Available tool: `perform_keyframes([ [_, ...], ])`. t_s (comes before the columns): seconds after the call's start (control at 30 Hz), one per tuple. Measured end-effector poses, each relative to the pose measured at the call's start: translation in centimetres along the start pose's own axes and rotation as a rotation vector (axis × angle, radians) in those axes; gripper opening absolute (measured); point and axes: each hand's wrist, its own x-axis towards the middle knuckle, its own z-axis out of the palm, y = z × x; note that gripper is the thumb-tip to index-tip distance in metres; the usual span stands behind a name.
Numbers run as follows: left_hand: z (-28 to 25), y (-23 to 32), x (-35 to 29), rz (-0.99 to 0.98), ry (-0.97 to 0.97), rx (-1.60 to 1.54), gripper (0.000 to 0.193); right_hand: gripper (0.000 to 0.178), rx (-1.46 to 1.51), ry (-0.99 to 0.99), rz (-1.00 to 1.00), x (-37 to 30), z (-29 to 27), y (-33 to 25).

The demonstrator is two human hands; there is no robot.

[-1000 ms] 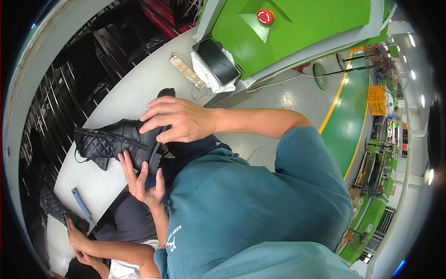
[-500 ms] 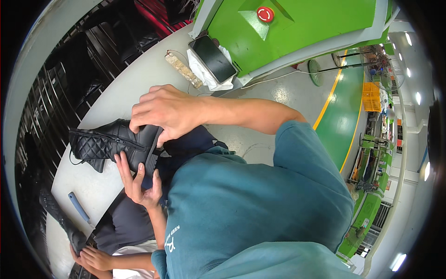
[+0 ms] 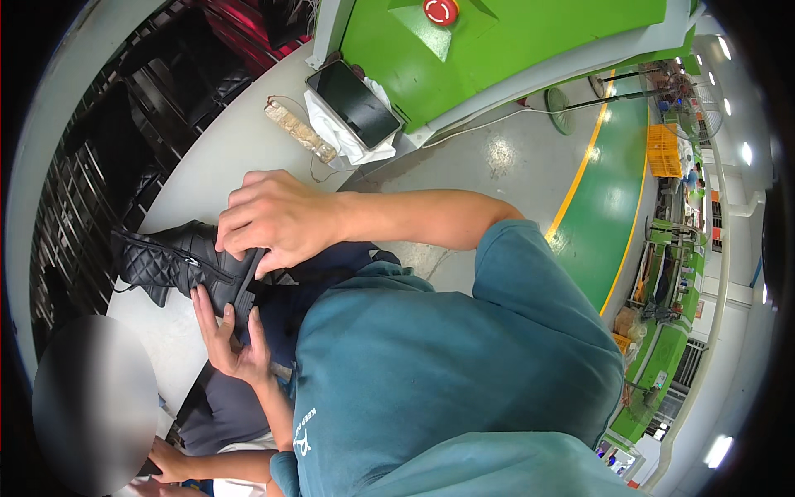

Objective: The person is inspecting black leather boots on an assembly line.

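Note:
A black ankle boot [image 3: 161,261] with a quilted shaft and a side zip lies on its side above the pale table's edge, its sole turned toward me. My right hand [image 3: 277,219] holds it from the far side, fingers over the upper and thumb at the sole's edge. From the near side my left hand [image 3: 232,344] supports it. Its straight fingers rest on the upper, with the thumb by the treaded sole. The underside of the boot is hidden.
On the pale table [image 3: 248,124] lie a phone [image 3: 354,103] on white cloth [image 3: 331,132] and a taped block [image 3: 300,130]. A green machine [image 3: 513,50] with a red button [image 3: 440,10] stands beyond. A co-worker's hand [image 3: 170,460] is at lower left, beside dark racks [image 3: 124,166].
The whole view has shifted slightly. The co-worker's blurred head has come in at lower left, covering the second boot and most of a blue-handled tool. My grip on the boot looks the same.

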Motion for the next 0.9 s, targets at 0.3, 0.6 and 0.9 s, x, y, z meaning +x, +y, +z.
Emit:
perform_keyframes([
  [0.3,-0.5,0.3,1.2,-0.093,-0.013,-0.014,0.041,0.039,-0.028,-0.031,-0.022,-0.6,-0.1,0.8],
  [0.6,-0.8,-0.7,1.1,-0.106,0.047,-0.053,0.043,0.028,0.075,0.005,-0.094,-0.9,-1.0,1.5],
  [0.9,-0.9,-1.1,1.3,-0.071,0.084,-0.070,0.048,0.040,0.238,-0.057,0.077,-0.5,-1.4,2.0],
])
